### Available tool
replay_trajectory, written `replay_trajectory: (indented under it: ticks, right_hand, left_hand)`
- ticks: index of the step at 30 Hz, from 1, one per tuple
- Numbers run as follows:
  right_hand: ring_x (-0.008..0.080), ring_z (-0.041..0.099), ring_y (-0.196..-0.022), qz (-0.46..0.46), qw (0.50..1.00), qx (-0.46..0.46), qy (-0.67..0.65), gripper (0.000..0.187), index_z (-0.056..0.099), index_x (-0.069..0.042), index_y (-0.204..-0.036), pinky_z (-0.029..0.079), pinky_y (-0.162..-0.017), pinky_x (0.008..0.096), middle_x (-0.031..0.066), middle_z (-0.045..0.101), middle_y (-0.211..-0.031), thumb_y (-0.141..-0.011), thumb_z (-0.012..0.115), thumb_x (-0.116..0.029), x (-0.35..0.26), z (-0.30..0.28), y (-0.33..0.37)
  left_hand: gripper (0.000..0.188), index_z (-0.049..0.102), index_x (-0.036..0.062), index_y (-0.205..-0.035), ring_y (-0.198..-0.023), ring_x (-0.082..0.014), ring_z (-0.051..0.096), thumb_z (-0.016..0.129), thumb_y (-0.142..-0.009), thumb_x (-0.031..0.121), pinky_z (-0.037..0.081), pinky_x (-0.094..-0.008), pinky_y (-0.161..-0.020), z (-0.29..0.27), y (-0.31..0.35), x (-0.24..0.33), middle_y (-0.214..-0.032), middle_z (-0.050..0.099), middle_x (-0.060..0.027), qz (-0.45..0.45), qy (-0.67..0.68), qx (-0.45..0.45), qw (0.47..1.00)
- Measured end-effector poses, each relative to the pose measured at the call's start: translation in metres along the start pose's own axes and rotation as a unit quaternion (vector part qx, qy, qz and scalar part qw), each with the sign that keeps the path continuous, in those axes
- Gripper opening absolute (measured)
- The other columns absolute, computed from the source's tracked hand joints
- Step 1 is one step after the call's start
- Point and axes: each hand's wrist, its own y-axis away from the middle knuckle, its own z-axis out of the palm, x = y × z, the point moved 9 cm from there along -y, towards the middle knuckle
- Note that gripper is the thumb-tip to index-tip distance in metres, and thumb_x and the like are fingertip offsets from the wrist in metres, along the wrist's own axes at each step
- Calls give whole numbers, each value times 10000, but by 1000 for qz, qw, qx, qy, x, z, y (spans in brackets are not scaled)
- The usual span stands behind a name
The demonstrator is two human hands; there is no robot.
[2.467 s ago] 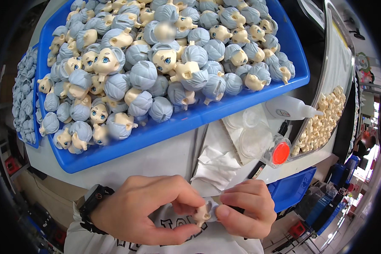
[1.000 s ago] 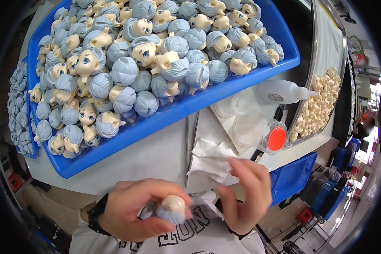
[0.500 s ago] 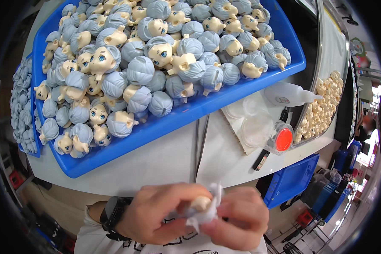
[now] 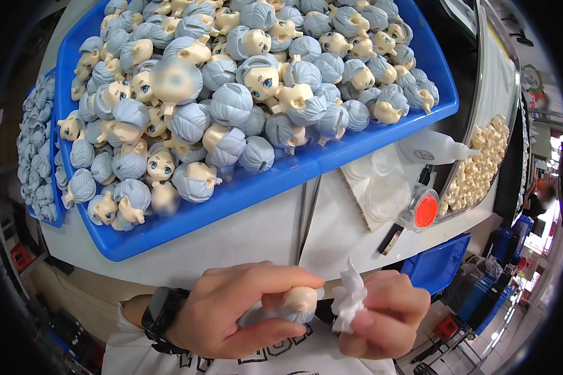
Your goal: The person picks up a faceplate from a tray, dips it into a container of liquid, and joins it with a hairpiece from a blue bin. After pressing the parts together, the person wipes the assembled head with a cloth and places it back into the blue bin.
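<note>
My left hand, with a black watch on its wrist, is closed round a doll head. Its cream part faces up, and pale blue hair shows beneath my fingers. Just to the right, my right hand pinches a crumpled white tissue between thumb and fingers. A small gap separates the tissue from the head. Both hands are in front of the table's near edge. Beyond them, a large blue tray is heaped with similar doll heads, some with painted blue eyes.
On the right of the white table are a white squeeze bottle, clear round containers, a red-topped jar and a small dark bottle. Cream parts fill a metal tray. Pale blue hair pieces lie far left.
My right hand has drawn the tissue off the doll head and moved right. The left hand still holds the head, now more exposed. The view has shifted slightly.
</note>
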Motion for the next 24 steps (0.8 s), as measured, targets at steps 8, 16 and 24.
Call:
replay_trajectory:
  ticks: [8, 16, 24]
  right_hand:
    - [177, 487, -610, 79, 986, -35, 140, 349, 641, -40, -856, 354, -504, 242, 131, 542, -786, -546, 556, 96, 14, 16, -9]
    - [171, 534, -667, 192, 959, -71, 197, 344, 659, -57, -956, 411, -528, 258, 109, 517, -904, -641, 656, 80, 44, 25, 8]
    - [106, 377, -523, 17, 969, 211, -130, 207, 532, -35, -837, 279, -443, 207, 60, 424, -792, -806, 654, -199, -14, -46, 21]
  left_hand:
    - [394, 506, -74, -1076, -760, -186, 640, 667, -818, 175, 504, -273, -676, -3, 8, -8, -850, 628, -152, -59, 83, 10, 995]
    - [465, 611, -54, -973, -663, -131, 570, 830, -587, 85, 412, -221, -561, -21, 3, 9, -819, 625, -114, 18, -27, 66, 997]
    - [460, 650, 2, -950, -634, -114, 541, 859, -560, 128, 383, -207, -519, -21, 9, 32, -792, 603, -58, 92, -134, 72, 984]
